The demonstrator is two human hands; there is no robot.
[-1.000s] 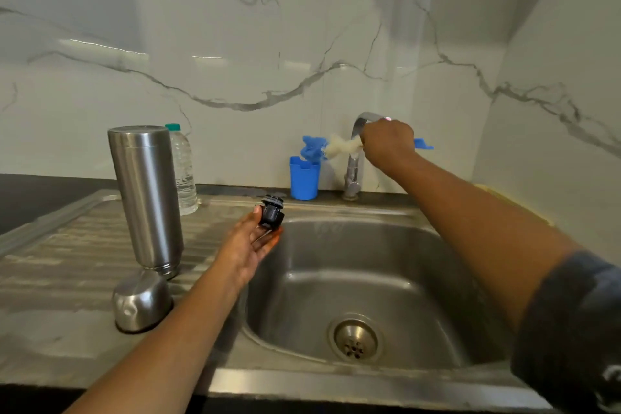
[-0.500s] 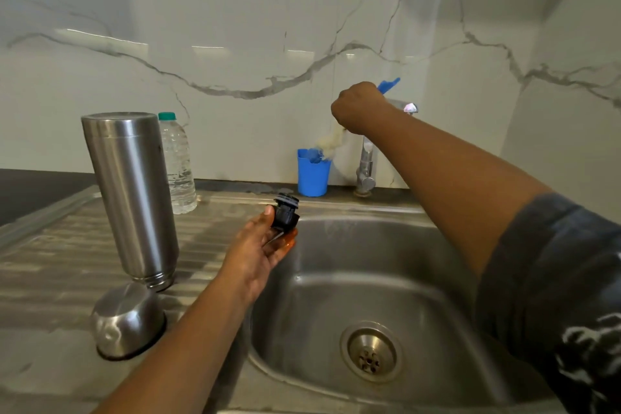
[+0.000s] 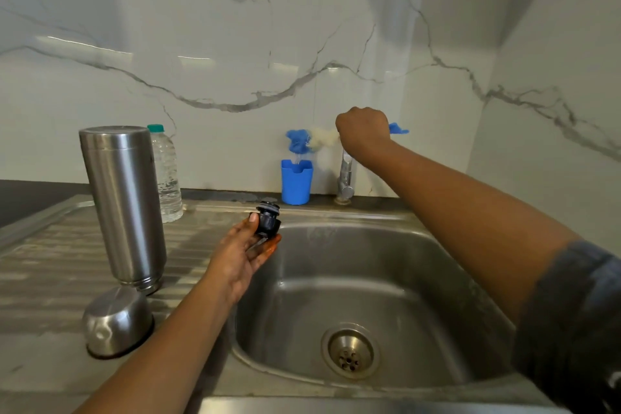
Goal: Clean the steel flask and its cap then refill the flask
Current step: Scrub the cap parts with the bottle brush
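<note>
The steel flask [image 3: 123, 205] stands upside down on the ribbed draining board, left of the sink. Its domed steel cup lid [image 3: 116, 321] lies mouth down in front of it. My left hand [image 3: 242, 254] holds the flask's black stopper cap [image 3: 267, 221] in its fingertips at the sink's left rim. My right hand [image 3: 364, 129] grips a bottle brush [image 3: 311, 139] with a blue handle, white bristles and a blue tip, held level above the blue holder cup [image 3: 295, 181], and hides the tap's top.
The steel sink basin [image 3: 369, 279] with its drain [image 3: 349, 351] lies below my right arm. The tap [image 3: 346, 178] rises at the back rim. A clear plastic water bottle [image 3: 166, 175] stands behind the flask. Marble walls close the back and right.
My right hand dipped the brush into the blue cup half a second ago and now holds it level above the cup again. The left hand with the cap has hardly moved.
</note>
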